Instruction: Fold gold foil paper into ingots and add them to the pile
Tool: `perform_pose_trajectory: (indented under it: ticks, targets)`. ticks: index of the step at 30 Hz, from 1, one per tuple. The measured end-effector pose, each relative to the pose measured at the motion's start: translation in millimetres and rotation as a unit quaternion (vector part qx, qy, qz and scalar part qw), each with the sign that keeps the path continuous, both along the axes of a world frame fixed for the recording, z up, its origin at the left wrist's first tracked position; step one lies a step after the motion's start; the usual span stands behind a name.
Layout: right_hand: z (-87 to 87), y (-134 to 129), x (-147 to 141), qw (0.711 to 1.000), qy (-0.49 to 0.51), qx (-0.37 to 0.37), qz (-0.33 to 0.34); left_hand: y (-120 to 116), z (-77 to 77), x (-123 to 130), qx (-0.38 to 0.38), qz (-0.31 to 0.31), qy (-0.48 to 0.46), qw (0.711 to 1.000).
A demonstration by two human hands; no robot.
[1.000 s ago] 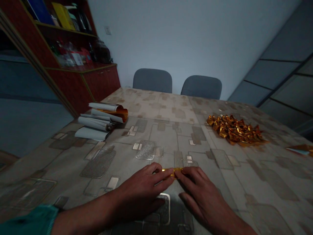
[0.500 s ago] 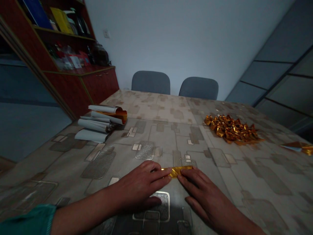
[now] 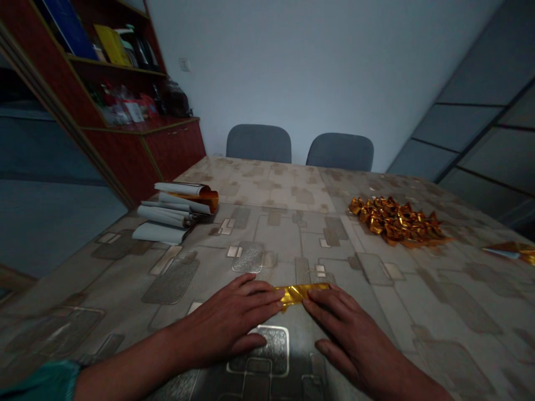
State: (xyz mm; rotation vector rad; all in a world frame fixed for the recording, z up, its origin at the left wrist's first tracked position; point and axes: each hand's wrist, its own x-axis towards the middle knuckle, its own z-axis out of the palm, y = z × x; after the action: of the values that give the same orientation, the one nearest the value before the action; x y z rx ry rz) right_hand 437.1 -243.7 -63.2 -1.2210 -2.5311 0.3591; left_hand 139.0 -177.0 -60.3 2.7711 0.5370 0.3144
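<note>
A narrow folded strip of gold foil paper [image 3: 294,293] lies flat on the patterned tablecloth in front of me. My left hand [image 3: 236,309] rests on its left end, fingers stretched out and thumb apart, off the paper. On the right end, the fingertips of my right hand [image 3: 345,323] press down, with the thumb spread away on the cloth. A small pointed bit of foil sticks out below the strip near my left fingertips. Both hands cover the strip's ends.
Folded sheets [image 3: 173,214], pale outside with gold inside, are stacked at left. A cluster of folded gold foil pieces [image 3: 397,220] sits at right, and another gold piece [image 3: 512,252] lies near the right edge. Two grey chairs [image 3: 258,143] stand behind the table; a red cabinet [image 3: 167,147] is back left.
My left hand has slid slightly left along the strip, baring more gold foil and the small point below it. My right hand stays nearly still. The view has shifted slightly.
</note>
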Motion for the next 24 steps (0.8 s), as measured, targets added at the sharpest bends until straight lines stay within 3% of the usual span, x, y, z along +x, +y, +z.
perform_pose_trajectory:
  ticks: [6, 10, 14, 18, 21, 24]
  targets:
    - [13.4, 1, 5, 0.998, 0.037, -0.051, -0.013, 1, 4.9, -1, 0.014, -0.008, 0.022, 1.000]
    - [27.2, 15, -3, 0.995, 0.063, -0.075, -0.004, 4, 9.5, 11, 0.012, -0.002, -0.006, 1.000]
    - [29.9, 42, -18, 0.996, 0.035, -0.081, -0.031, 8, 14.1, 39, -0.030, 0.109, -0.027, 0.993]
    - [20.6, 61, -29, 0.996, 0.034, -0.067, -0.052, 12, 15.0, 59, -0.067, 0.217, -0.018, 0.974]
    - [12.9, 65, -31, 0.994, 0.051, -0.067, -0.062, 13, 13.4, 61, -0.087, 0.236, -0.006, 0.968]
    - [9.7, 62, -29, 0.994, 0.062, -0.058, -0.071, 11, 9.3, 59, -0.038, 0.230, -0.006, 0.972]
